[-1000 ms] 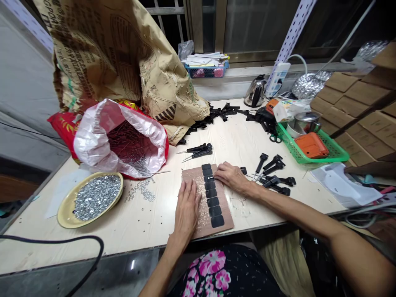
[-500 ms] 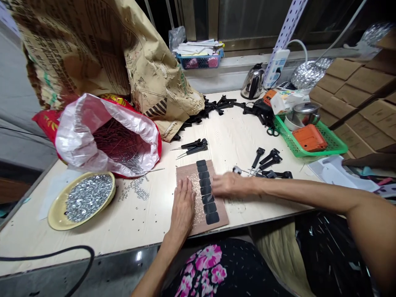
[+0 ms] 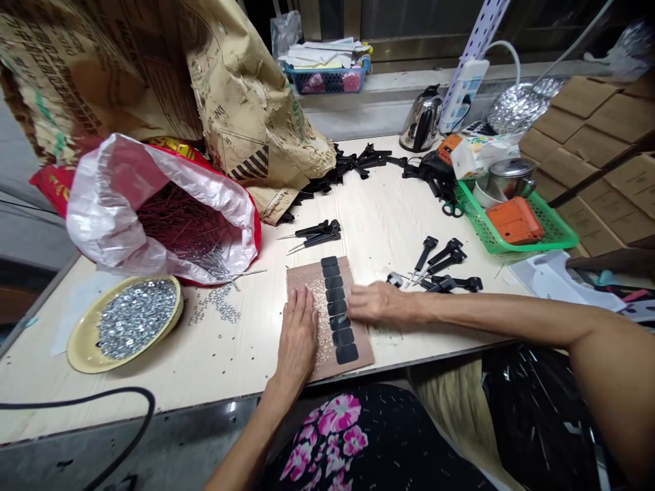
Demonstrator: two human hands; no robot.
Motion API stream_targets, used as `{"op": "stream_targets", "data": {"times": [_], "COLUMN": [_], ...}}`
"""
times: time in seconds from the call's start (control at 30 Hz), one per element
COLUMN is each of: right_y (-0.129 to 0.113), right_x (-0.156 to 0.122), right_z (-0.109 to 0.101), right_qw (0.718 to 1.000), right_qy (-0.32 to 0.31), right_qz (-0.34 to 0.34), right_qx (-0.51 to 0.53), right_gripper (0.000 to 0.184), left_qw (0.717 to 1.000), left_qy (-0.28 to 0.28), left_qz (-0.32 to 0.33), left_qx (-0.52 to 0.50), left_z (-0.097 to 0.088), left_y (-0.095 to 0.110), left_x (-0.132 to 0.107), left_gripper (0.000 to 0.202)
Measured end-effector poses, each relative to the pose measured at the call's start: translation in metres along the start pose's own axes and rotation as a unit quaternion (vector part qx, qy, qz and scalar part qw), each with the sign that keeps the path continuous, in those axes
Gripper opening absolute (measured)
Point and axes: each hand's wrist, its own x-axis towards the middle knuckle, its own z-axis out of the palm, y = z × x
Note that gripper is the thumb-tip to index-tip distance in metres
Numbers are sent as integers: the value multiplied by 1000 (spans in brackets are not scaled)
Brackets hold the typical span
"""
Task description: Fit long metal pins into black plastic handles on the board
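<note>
Brown wooden board (image 3: 364,348) lay under the flat, open left hand (image 3: 297,337); the open right hand (image 3: 377,303) rested palm-down just beside a column of black rounded pads (image 3: 335,307) on it; black plastic handles (image 3: 445,262) lay farther right on the pale table (image 3: 389,204).

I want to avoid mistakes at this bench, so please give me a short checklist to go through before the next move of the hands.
1. Left hand lies flat on the brown board: ok.
2. Black pieces stand in one row along the board: ok.
3. Right hand is beside the row; does it hold something: cannot tell.
4. Metal nuts are spilled on the table beside the yellow plate: not ok.
5. A long pin sticks out from the mouth of the white plastic sack: not ok.
</note>
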Motion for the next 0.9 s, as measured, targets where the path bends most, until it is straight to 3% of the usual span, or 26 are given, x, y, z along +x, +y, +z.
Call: {"op": "stream_targets", "data": {"times": [0.07, 0.2, 0.33, 0.47, 0.6, 0.67, 0.77, 0.9], "right_y": [-1, 2, -7, -23, -32, -30, -26, -23], "right_x": [0, 3, 1, -3, -8, -8, -7, -4], "right_z": [3, 6, 9, 9, 9, 10, 12, 15], "right_qw": [1000, 993, 999, 997, 998, 999, 992, 998], "right_qy": [3, 50, 31, 43, 27, 33, 46, 26], "right_qz": [-29, 101, 33, 57, -43, -6, 113, 58], "right_qx": [5, -17, -19, -20, -26, -27, -25, 8], "right_gripper": [27, 29, 26, 23, 20, 21, 25, 27], "left_qw": [1000, 1000, 1000, 1000, 1000, 1000, 1000, 1000], "left_qy": [-2, -5, -1, 2, 0, 2, 9, 1], "left_qz": [-3, -8, -11, -10, -3, -5, -6, -7], "left_qx": [2, 2, -5, -6, 3, 9, 1, -10], "left_z": [0, 1, 0, -1, 0, 1, 3, 2], "left_y": [0, 0, 1, 2, 2, 1, 0, 0], "left_x": [0, 0, 0, 0, 0, -1, -1, 0], "left_gripper": [45, 45, 44, 44, 44, 44, 44, 45]}}
